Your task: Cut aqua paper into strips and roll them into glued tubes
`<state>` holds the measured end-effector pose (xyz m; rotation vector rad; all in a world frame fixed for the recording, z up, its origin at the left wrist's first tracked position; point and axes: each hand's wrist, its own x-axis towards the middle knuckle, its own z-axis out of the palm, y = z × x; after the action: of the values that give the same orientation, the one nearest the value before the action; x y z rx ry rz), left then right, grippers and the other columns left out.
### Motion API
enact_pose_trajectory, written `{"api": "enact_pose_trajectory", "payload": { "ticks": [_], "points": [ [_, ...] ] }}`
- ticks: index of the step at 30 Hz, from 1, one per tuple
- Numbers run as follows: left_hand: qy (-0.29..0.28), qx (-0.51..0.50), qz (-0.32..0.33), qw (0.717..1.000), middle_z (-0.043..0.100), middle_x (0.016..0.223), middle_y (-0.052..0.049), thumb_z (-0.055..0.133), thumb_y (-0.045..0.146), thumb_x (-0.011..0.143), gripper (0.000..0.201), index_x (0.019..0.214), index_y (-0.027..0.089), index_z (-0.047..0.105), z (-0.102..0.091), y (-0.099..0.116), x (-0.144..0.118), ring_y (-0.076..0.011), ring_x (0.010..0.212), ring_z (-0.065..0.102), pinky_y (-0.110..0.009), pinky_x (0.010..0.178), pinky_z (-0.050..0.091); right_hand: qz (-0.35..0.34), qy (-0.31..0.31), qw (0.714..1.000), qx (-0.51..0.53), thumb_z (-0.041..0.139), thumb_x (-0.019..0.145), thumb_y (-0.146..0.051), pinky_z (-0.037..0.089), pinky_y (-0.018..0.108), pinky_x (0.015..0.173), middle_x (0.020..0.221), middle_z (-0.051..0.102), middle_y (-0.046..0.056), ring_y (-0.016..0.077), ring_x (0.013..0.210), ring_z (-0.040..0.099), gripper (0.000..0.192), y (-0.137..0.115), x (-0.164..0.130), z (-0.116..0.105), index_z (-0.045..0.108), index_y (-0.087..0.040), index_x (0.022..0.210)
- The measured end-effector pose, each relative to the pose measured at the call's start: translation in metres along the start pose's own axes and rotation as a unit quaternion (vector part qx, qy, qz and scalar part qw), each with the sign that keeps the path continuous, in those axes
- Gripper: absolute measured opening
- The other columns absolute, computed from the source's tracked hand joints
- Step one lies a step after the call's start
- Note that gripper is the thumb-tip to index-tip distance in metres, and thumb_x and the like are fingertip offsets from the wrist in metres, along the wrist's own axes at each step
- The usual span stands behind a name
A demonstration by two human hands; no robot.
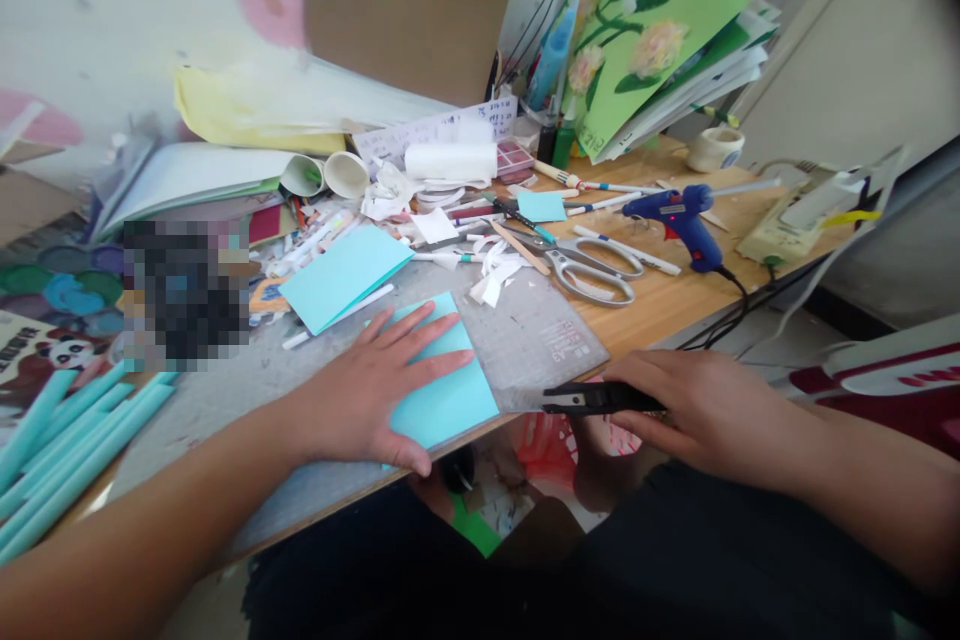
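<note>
My left hand lies flat with its fingers spread on a light blue sheet of paper, pressing it to the grey cutting mat by the desk's front edge. Part of the sheet is hidden beneath the palm. A black utility knife is gripped in my right hand, just right of the sheet. Its tip points left, near the sheet's lower right corner and the desk edge. Just beyond my left hand rests a folded light blue paper.
Scissors, a blue glue gun and a power strip lie to the right. Pens and paper scraps clutter the back. Several light blue paper rolls lie at left. Under the desk edge is a red basket.
</note>
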<state>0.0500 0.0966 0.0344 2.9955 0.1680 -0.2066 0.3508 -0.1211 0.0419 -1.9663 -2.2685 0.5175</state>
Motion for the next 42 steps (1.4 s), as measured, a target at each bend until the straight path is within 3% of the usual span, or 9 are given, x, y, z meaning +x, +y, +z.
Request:
{"api": "enact_pose_trajectory", "payload": {
  "ticks": [3, 12, 20, 29, 37, 42],
  "points": [
    [-0.008, -0.012, 0.008, 1.000, 0.013, 0.161, -0.011, 0.045, 0.086, 0.074, 0.088, 0.148, 0.040, 0.031, -0.003, -0.003, 0.004, -0.0454, 0.144, 0.015, -0.069, 0.109, 0.009, -0.006, 0.008, 1.000, -0.002, 0.043, 0.096, -0.033, 0.050, 0.038, 0.070, 0.093, 0.067, 0.009, 0.0257, 0.084, 0.066, 0.025, -0.005, 0.003, 0.001, 0.057, -0.020, 0.112],
    [0.018, -0.003, 0.016, 1.000, 0.029, 0.158, 0.004, 0.027, 0.065, 0.096, 0.048, 0.141, 0.053, 0.036, -0.008, -0.002, 0.008, -0.0353, 0.139, 0.028, -0.054, 0.109, 0.018, -0.065, 0.092, 0.990, -0.082, 0.045, 0.095, -0.028, 0.057, 0.041, 0.064, 0.103, 0.070, 0.009, 0.0263, 0.082, 0.070, 0.030, -0.010, -0.009, 0.017, 0.050, -0.020, 0.123],
    [0.002, -0.027, 0.016, 1.000, 0.017, 0.161, 0.008, 0.031, 0.058, 0.099, 0.044, 0.143, 0.053, 0.030, -0.001, -0.002, 0.009, -0.0319, 0.148, 0.010, -0.056, 0.114, 0.005, -0.061, 0.094, 0.989, -0.101, 0.042, 0.096, -0.028, 0.058, 0.040, 0.064, 0.105, 0.071, 0.013, 0.0268, 0.084, 0.071, 0.031, -0.009, -0.017, 0.027, 0.050, -0.017, 0.124],
    [0.001, -0.046, 0.011, 0.999, 0.016, 0.161, 0.008, 0.030, 0.058, 0.100, 0.042, 0.142, 0.053, 0.033, -0.002, -0.001, 0.010, -0.0316, 0.148, 0.008, -0.060, 0.114, 0.007, -0.044, 0.120, 0.985, -0.112, 0.044, 0.096, -0.031, 0.059, 0.036, 0.062, 0.102, 0.073, 0.012, 0.0263, 0.081, 0.072, 0.032, -0.014, -0.037, 0.029, 0.054, -0.018, 0.123],
    [0.011, -0.050, 0.008, 0.999, 0.020, 0.160, 0.008, 0.034, 0.061, 0.098, 0.043, 0.140, 0.052, 0.037, 0.001, -0.001, 0.012, -0.0318, 0.147, 0.011, -0.058, 0.114, 0.004, -0.073, 0.138, 0.980, -0.126, 0.040, 0.098, -0.030, 0.059, 0.036, 0.062, 0.102, 0.074, 0.012, 0.0255, 0.081, 0.073, 0.033, -0.036, -0.028, 0.035, 0.053, -0.017, 0.125],
    [0.010, -0.054, 0.007, 0.998, 0.021, 0.160, 0.007, 0.031, 0.060, 0.099, 0.042, 0.140, 0.052, 0.039, -0.001, -0.001, 0.012, -0.0325, 0.147, 0.011, -0.061, 0.113, 0.007, -0.080, 0.143, 0.977, -0.138, 0.032, 0.100, -0.031, 0.058, 0.038, 0.058, 0.097, 0.073, 0.015, 0.0265, 0.076, 0.072, 0.031, -0.059, -0.014, 0.035, 0.055, -0.016, 0.114]
  ]
}}
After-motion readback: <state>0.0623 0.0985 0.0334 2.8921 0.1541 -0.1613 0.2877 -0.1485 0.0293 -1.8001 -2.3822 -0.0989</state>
